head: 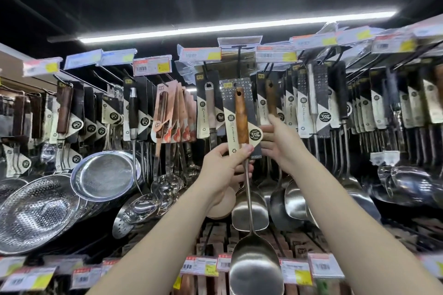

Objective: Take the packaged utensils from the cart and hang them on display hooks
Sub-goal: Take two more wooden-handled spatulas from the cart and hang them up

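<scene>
Left hand [223, 167] gripping wooden-handled spatula [241, 115], rounded steel blade [256, 270]

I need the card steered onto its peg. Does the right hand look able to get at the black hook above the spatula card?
Probably yes. The right hand only touches the right edge of the spatula card, and the black hook shows just above the card, with nothing visible between them.

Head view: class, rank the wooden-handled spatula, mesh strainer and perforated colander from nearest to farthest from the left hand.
1. Wooden-handled spatula, gripped by the left hand.
2. Mesh strainer, to its left.
3. Perforated colander, far left.
</scene>
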Motion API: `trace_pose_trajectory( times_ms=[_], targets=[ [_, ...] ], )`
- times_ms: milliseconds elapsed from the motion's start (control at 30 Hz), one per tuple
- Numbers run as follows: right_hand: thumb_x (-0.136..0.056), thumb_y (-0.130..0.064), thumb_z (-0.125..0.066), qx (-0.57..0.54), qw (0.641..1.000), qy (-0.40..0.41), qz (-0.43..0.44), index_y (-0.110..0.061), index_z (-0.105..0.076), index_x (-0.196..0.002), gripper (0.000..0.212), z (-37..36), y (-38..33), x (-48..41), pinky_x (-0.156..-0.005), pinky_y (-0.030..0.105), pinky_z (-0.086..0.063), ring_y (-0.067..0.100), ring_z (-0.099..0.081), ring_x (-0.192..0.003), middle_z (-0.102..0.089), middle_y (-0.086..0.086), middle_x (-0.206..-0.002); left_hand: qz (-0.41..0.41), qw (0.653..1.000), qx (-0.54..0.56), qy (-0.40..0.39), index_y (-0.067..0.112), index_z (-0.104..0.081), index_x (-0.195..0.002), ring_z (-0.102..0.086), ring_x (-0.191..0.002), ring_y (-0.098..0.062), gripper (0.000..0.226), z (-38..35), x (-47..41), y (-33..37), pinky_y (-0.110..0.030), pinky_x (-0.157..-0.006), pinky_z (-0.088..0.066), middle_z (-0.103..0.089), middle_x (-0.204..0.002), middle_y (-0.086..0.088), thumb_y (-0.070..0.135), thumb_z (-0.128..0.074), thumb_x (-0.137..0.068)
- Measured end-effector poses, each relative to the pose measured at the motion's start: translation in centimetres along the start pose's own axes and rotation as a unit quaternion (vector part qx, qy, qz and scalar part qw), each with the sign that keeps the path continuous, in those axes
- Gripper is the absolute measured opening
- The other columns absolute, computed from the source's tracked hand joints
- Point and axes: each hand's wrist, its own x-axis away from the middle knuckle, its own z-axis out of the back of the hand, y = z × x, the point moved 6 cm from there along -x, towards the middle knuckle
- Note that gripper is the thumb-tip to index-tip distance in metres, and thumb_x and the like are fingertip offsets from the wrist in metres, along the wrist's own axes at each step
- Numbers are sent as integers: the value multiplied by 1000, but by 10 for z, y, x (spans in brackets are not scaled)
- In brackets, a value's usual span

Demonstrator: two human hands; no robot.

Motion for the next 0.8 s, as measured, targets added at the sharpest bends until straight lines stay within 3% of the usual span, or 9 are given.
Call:
trace_pose_trajectory(
  times_ms=[100,233,300,433,533,600,667,733,800],
  targets=[
    [-92,-49,-70,14,993,-109,35,-8,-62,-127,54,-7,-10,18,-92,39,-57,25,-75,-104,-76,10,-115,3,1000,-1,1,11,-72,-114,-72,-77,-25,35,-6,-5,2,-40,-78,-63,-76,-91,-14,28,-83,-86],
    [-82,-6,-82,9,995,-71,66,-8,-58,-125,49,-5,-16,19,-58,21,-57,18,-77,-85,-76,9,-105,-2,1000,-9,1,11,-70,-116,-71,-75,-21,35,-18,-7,4,-34,-74,-62,-75,-88,-9,28,-82,-87],
    [-79,-2,-81,-2,995,-58,85,-4,-63,-122,47,-4,-22,16,-61,27,-58,27,-77,-88,-78,11,-103,0,1000,-1,-7,11,-69,-118,-73,-80,-21,37,-22,-6,3,-34,-79,-63,-77,-91,-5,29,-81,-88],
    [-77,-9,-84,-20,993,-58,100,-6,-63,-130,57,-8,-35,11,-99,52,-55,32,-74,-106,-78,12,-112,19,999,-12,-40,11,-66,-121,-78,-96,-24,36,-21,-4,-8,-36,-85,-62,-77,-102,-5,24,-79,-91],
    [-36,-39,-101,-23,990,-64,127,-13,-59,-137,113,-15,-41,0,-110,58,-45,32,-66,-121,-74,9,-124,4,996,-85,-22,20,-69,-112,-75,-90,-12,22,-11,-2,-15,-31,-87,-59,-76,-100,1,22,-78,-92],
    [-27,-43,-102,-39,988,-68,135,-15,-57,-140,125,-17,-39,-12,-112,57,-43,32,-62,-127,-69,9,-133,-13,994,-106,-9,25,-70,-109,-73,-83,-8,19,-7,-3,-14,-28,-82,-57,-78,-99,2,22,-78,-92],
    [-51,-27,-98,-49,988,-72,125,-16,-60,-138,96,-23,-44,-3,-112,54,-44,29,-63,-126,-70,8,-131,-30,993,-115,-1,25,-71,-111,-73,-82,-10,22,-5,-7,-10,-31,-82,-56,-79,-100,-5,23,-78,-91],
    [-78,-10,-84,-44,991,-65,110,-24,-73,-110,36,-25,-46,1,-106,49,-50,26,-69,-116,-78,4,-113,-44,992,-120,7,23,-72,-111,-72,-82,-15,23,-4,-11,-5,-32,-80,-56,-79,-101,-12,21,-79,-90],
    [-88,-3,-75,-42,992,-57,108,-28,-69,-89,25,-23,-45,-8,-92,36,-53,15,-72,-103,-80,-4,-96,-54,991,-121,15,23,-73,-110,-71,-80,-16,21,-4,-16,-2,-31,-77,-56,-79,-98,-13,20,-78,-90]
  ],
)
